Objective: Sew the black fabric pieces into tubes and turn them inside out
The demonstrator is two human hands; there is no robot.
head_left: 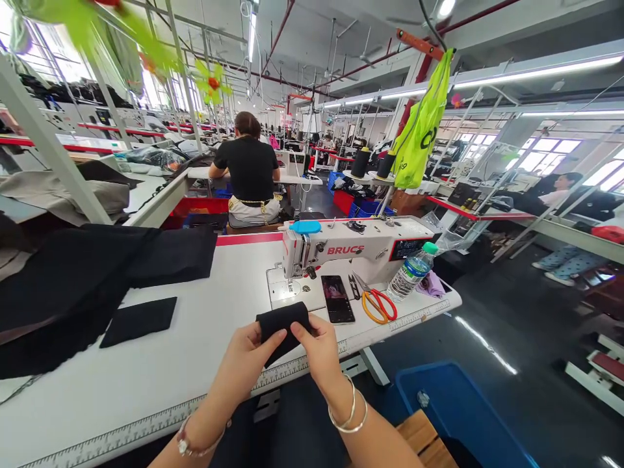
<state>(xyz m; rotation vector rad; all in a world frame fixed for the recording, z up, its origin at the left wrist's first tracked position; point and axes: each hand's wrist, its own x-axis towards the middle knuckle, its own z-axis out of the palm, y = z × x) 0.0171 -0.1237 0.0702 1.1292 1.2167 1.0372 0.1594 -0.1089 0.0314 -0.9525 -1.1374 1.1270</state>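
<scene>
1. While a black fabric pc (283,323) is held up, it's grasped at both ends by L hand (242,367) & R hand (319,351).
2. Pc is positioned over white sewing table (195,325), nr. sewing machine (336,250).

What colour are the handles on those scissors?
The scissors' handles are orange and red, clearest in the head view.
</scene>
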